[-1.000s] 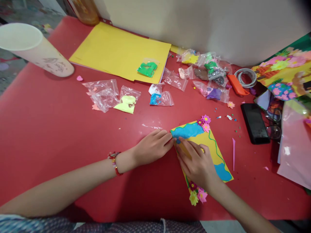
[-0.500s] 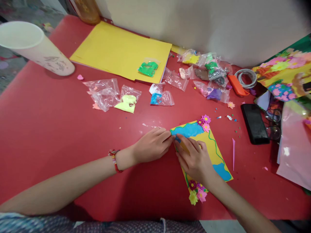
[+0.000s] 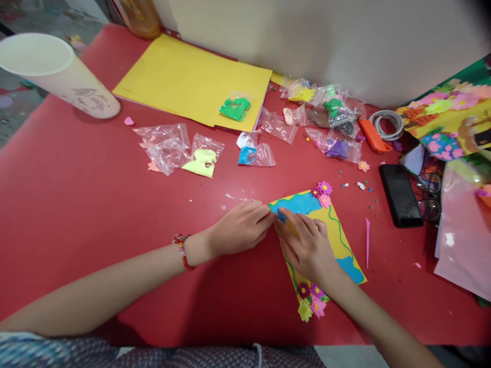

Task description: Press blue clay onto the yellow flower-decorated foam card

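Observation:
A yellow card lies tilted on the table, with blue clay spread at its top left and a blue patch at its lower right. Wavy green clay lines run along its edges. Pink flowers sit at its top corner, and pink, purple and yellow flowers at its bottom. My left hand is closed at the card's left corner, its fingertips hiding whatever they pinch. Over the card, my right hand bends its fingers onto a darker blue clay piece, fingertips almost meeting the left ones.
A pink modelling tool, a black phone and glasses lie to the right. Bags of clay are scattered behind the card. A yellow folder and a white cup are at the back left.
Both hands stay at the card's left corner, with slight finger movement. More of the darker blue clay shows beside the right fingertips. The view has shifted slightly.

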A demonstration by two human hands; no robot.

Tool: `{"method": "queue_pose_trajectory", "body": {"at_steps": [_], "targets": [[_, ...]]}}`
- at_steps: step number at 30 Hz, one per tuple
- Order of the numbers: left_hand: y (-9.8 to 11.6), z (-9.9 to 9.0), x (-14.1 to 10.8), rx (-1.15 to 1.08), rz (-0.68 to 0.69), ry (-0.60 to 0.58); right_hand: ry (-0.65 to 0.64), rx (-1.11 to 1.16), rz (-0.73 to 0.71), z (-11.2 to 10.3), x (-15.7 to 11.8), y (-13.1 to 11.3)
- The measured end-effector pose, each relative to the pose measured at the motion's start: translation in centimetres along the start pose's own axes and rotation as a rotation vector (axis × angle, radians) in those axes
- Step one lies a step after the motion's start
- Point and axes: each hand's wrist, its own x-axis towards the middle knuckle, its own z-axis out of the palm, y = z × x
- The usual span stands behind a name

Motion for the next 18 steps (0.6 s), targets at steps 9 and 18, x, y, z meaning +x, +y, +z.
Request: {"method": "queue_pose_trajectory", "body": {"at_steps": [9,18], "targets": [[0.0,-0.1,0.0,0.026,0.014,-0.016,0.127,0.283,0.166,0.2,-0.6,1.3],[0.4,-0.1,-0.1,0.047,0.089,0.023,0.005,0.042,0.058,0.5,-0.6,0.7]]}}
